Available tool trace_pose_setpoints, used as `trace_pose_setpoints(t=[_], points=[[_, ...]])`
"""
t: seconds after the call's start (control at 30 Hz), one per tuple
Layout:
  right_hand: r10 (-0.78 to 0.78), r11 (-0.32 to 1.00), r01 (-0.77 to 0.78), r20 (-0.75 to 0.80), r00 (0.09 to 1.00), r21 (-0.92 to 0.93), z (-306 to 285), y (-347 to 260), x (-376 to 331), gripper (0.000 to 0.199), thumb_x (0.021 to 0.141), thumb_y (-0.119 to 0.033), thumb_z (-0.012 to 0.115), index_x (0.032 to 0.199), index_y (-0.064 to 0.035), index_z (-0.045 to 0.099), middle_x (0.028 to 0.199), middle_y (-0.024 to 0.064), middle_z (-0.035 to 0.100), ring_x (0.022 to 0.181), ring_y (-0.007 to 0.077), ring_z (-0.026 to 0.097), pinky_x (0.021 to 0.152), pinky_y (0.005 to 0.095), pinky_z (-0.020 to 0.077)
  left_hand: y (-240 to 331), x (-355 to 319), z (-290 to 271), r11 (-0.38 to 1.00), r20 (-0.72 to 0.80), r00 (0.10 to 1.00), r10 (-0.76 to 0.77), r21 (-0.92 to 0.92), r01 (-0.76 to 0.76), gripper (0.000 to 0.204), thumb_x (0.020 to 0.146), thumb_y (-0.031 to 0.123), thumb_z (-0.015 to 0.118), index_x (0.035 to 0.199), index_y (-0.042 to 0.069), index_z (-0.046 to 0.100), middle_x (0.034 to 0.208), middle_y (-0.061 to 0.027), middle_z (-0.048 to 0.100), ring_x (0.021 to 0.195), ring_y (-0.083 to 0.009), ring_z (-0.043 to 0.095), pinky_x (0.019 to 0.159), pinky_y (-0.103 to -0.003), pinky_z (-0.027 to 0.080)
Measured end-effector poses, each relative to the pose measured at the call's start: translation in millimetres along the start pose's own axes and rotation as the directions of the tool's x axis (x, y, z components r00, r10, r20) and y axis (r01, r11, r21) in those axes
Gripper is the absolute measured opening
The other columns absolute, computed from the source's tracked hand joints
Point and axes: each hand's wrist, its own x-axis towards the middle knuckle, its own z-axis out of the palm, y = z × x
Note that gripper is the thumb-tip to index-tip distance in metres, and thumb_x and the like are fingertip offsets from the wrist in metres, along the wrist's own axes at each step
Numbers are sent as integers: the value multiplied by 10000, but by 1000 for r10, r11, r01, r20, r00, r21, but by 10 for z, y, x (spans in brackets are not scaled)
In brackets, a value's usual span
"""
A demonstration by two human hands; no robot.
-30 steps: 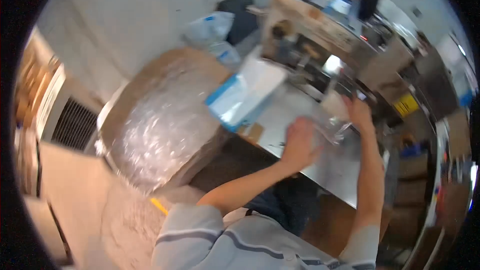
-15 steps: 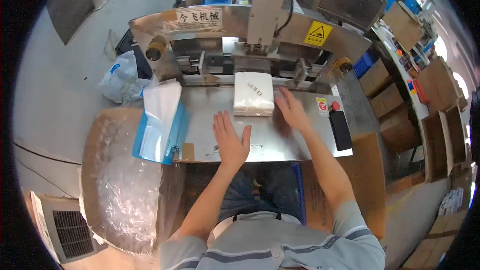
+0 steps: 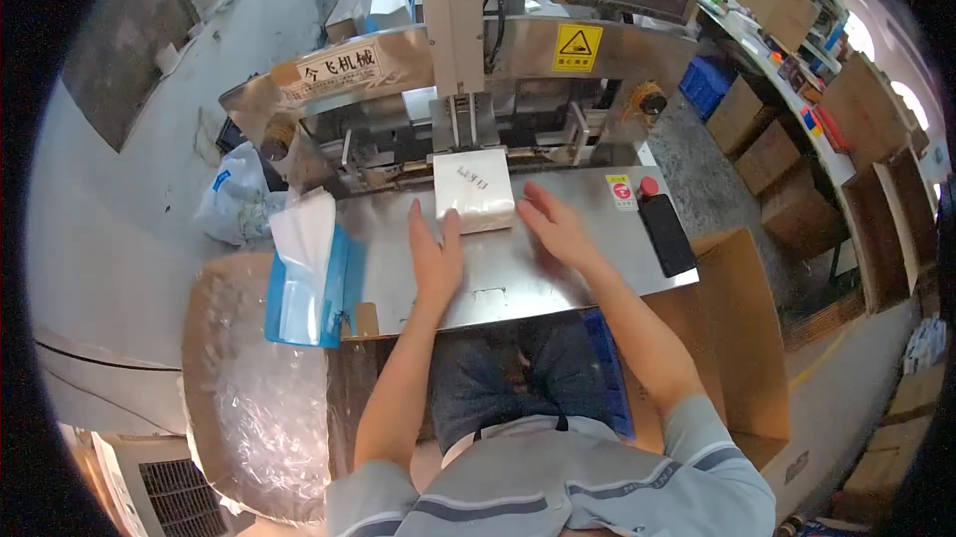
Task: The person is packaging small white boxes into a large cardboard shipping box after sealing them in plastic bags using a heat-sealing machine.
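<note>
The white packet (image 3: 473, 183) lies flat on the metal bench (image 3: 498, 278), in front of the machine (image 3: 454, 24), with its far edge close up to the machine's opening. Its printed top faces up, and shine along the near side suggests clear film around it, so the wrapping looks at least partly done. Whether that film is sealed at the far edge is hard to tell, since that side turns away from the camera.

The two hands stand apart, one on each side of the packet, with neither clamped on it. The left hand (image 3: 436, 256) is open, its thumb at the packet's near left corner and its fingers up along the left side. The right hand (image 3: 558, 228) is loosely open as well, fingertips just beside the right side; I cannot tell whether they touch. Setting the packet down squarely in front of the machine looks done, while most of its body sits on the bench rather than within the opening.

More material is at hand: clear sheets (image 3: 304, 238) stand in a blue holder (image 3: 276, 308) at the bench's left end, and crumpled plastic (image 3: 269, 398) fills a carton (image 3: 204, 328) below it. Near the bench's right end are a red button (image 3: 649, 185) and a black box (image 3: 667, 235), both well apart from the hands. A large open carton (image 3: 742, 328) stands beyond that corner.
</note>
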Motion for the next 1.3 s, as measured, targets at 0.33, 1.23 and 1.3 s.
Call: trace_pose_setpoints(t=[0.33,1.23,1.3], points=[[220,854,-250,119,968,455,135,-287,-42,695,969,-411,648,1507,-44,406,1365,80,567,1201,178,549,1025,337,452,-11,258,140,920,43,977,-207,-331,210,510,890,289,764,1220,-18,524,1152,-157,609,1034,-246,602,925,-348,475],[257,956,-129,-535,805,264,-2067,-72,-2276,797,750,-117,828,1439,17,451,1266,132,632,1138,221,616,1007,371,486,-244,1379,640,750,614,754,-235,608,-261,597,906,572,524,1218,97,705,1273,-239,640,1260,-437,541,1095,-589,342],[261,965,-216,-625,736,149,-2479,-9,-2699,711,795,-154,811,1399,22,479,1242,132,639,1129,222,619,990,369,496,-355,1407,619,779,590,797,-130,558,-286,551,929,494,546,1128,4,700,1161,-266,669,1102,-438,624,993,-521,448]])
